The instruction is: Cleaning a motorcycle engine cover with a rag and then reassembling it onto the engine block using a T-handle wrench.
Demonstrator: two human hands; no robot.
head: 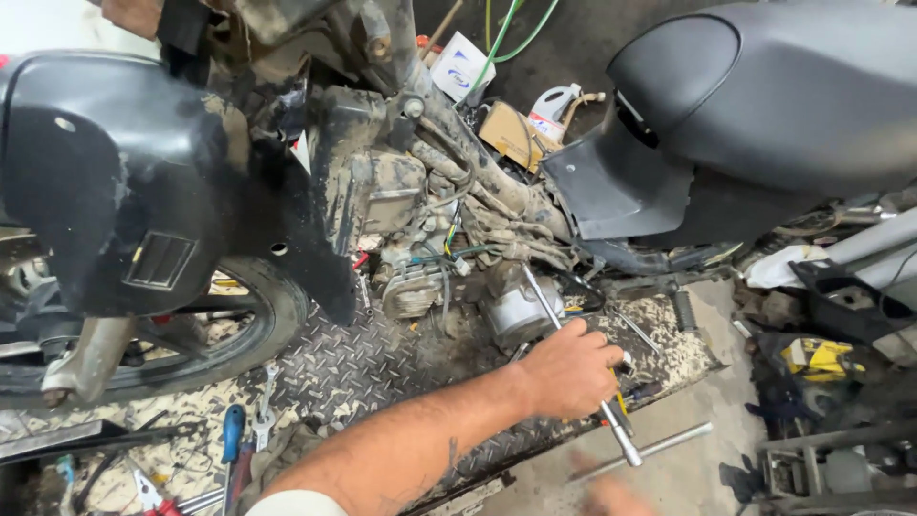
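My left hand (571, 368) reaches in from the lower left and is closed around the shaft of a long metal T-handle wrench (621, 432). The wrench's far end points up at the muddy engine (521, 311) of a motorbike, near its silver side cover. The wrench's crossbar (669, 441) hangs just past the edge of the diamond-plate platform (353, 368). My right hand (611, 495) is a blur at the bottom edge, just below the crossbar, and its fingers cannot be made out.
The bike's front wheel (244, 330) and black fairing (115, 172) fill the left, and its black seat (783, 86) the upper right. A blue-handled screwdriver (232, 432) and a spanner (266, 401) lie lower left. A yellow item (817, 355) sits among parts at right.
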